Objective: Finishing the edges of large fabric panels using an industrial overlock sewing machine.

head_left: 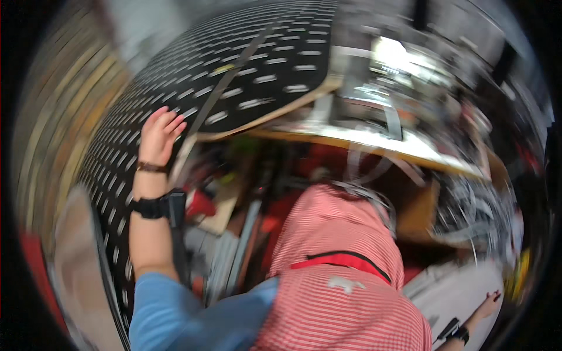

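My left hand [161, 133] is at the left, over a black table surface [257, 82] patterned with white dashes. Its fingers stretch out, slightly curved, with nothing visible in them. A dark band circles that wrist, and a black strapped device [159, 206] sits on the forearm. Far off at the lower right, my right hand [487, 305] is small and smeared, beside a pale rounded surface [462, 292]. Whether it holds anything cannot be made out. Between my arms is the red-and-white striped apron [345, 304] that I wear, with a red trim across it.
A blurred metal machine [380, 99] stands on a bright worktop with a wooden edge [410, 153] ahead. Grey tangled material [474, 210] fills a brown box at the right. Under the black table lie a red object [200, 203] and grey metal bars [240, 251].
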